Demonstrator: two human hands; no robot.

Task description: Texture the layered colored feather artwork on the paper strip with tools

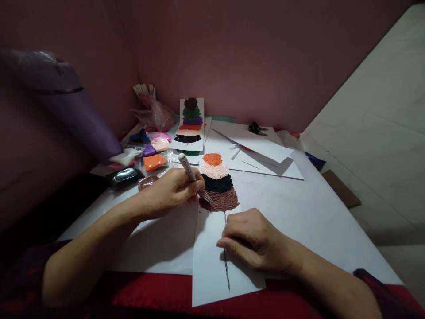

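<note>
My left hand [172,190] is closed round a white pen-like tool [187,166], its tip touching the brown bottom band of a clay feather [217,182] built in orange, pink, black and brown layers. The feather sits on a white card [212,266] with a dark stem line drawn down it. My right hand [252,239] rests on that card just below the feather, fingers curled and pressing the card down, holding nothing I can see.
A finished multicoloured clay feather card [190,124] leans at the back. Bags of coloured clay [153,153] lie left of it, with a black packet [126,176]. White sheets [259,153] and a small dark clip [257,128] lie behind. A purple object [66,102] looms left.
</note>
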